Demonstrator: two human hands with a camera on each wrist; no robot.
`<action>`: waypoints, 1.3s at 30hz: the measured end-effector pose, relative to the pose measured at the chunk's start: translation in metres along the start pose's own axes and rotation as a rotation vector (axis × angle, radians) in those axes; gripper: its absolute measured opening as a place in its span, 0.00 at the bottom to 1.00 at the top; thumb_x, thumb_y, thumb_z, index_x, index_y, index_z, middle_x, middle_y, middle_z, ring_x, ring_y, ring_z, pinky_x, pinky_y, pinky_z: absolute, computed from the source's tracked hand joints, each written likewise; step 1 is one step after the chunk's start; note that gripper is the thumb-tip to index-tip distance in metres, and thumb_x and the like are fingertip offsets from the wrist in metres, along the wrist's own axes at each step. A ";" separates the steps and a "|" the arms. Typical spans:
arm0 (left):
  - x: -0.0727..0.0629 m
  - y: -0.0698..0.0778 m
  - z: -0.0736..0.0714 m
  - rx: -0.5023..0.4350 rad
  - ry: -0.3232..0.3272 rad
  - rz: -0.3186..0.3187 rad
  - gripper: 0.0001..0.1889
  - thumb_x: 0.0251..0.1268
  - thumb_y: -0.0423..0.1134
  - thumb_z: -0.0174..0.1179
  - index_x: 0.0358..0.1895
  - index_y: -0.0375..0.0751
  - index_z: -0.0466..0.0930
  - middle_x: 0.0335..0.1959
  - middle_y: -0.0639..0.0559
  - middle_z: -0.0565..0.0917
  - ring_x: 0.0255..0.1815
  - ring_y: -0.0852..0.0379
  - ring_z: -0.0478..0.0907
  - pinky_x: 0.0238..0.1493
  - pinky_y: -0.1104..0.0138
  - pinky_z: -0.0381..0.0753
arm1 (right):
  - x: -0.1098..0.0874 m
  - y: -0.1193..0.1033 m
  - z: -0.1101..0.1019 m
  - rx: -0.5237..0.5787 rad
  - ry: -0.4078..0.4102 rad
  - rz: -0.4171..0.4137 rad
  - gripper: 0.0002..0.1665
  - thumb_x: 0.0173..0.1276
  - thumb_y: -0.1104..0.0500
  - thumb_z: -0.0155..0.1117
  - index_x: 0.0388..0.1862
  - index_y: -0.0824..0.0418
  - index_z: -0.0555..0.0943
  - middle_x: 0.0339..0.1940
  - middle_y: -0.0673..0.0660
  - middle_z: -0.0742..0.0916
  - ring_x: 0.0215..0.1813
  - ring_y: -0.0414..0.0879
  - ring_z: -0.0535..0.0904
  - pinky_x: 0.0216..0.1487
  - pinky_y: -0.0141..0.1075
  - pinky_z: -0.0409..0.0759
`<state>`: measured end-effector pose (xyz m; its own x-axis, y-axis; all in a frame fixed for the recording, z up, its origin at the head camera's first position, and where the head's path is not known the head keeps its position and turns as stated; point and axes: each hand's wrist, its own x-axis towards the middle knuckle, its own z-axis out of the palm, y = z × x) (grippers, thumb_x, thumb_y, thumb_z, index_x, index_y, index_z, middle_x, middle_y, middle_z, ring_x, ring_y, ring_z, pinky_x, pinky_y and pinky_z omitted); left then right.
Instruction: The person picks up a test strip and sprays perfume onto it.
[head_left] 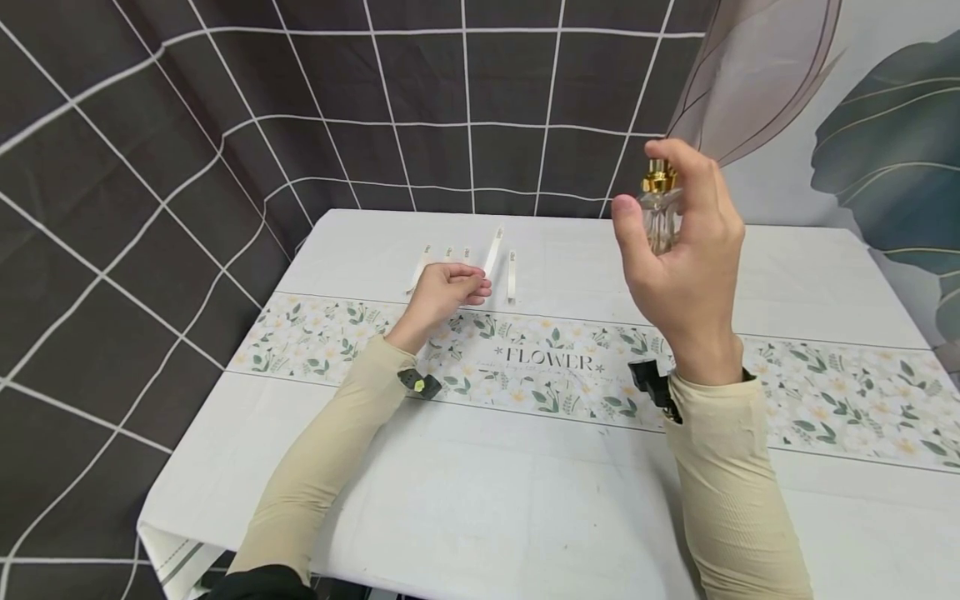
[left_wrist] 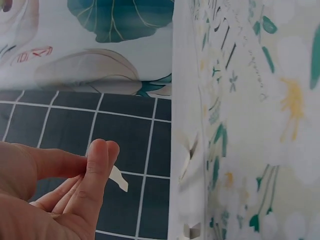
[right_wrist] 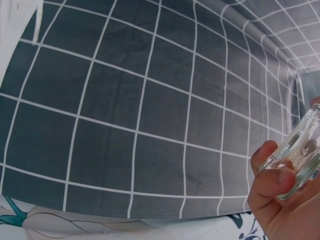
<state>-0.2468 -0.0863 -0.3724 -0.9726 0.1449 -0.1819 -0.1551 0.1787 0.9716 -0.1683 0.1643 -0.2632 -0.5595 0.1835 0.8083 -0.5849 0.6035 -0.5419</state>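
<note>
High over the right part of the table, my right hand (head_left: 693,258) grips a small clear glass perfume bottle (head_left: 660,218) with a gold neck. The index finger lies on its top and the thumb is at its side. The right wrist view shows fingertips around the base of the bottle (right_wrist: 300,152). My left hand (head_left: 446,290) pinches a narrow white paper strip (head_left: 493,250) between thumb and fingers, near the back of the table. In the left wrist view the strip (left_wrist: 119,179) sticks out past the fingertips. Another white strip (head_left: 512,277) stands just right of it.
Several more small-labelled white strips (head_left: 418,268) are behind and left of my left hand. The white table (head_left: 480,492) carries a floral band (head_left: 547,358) reading FLOWER. A dark checked cloth (head_left: 420,92) hangs behind and left, with a leaf-patterned curtain (head_left: 892,158) at right.
</note>
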 end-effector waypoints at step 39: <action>0.010 -0.010 -0.017 0.407 -0.193 -0.053 0.21 0.80 0.47 0.53 0.61 0.32 0.79 0.43 0.40 0.89 0.42 0.46 0.89 0.46 0.58 0.87 | 0.000 0.001 -0.003 -0.023 -0.048 -0.005 0.26 0.70 0.47 0.61 0.63 0.57 0.79 0.49 0.64 0.85 0.40 0.47 0.71 0.41 0.34 0.63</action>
<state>-0.2582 -0.1034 -0.3812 -0.9090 0.2972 -0.2921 -0.0852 0.5535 0.8285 -0.1671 0.1668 -0.2631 -0.5845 0.1434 0.7986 -0.5746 0.6218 -0.5322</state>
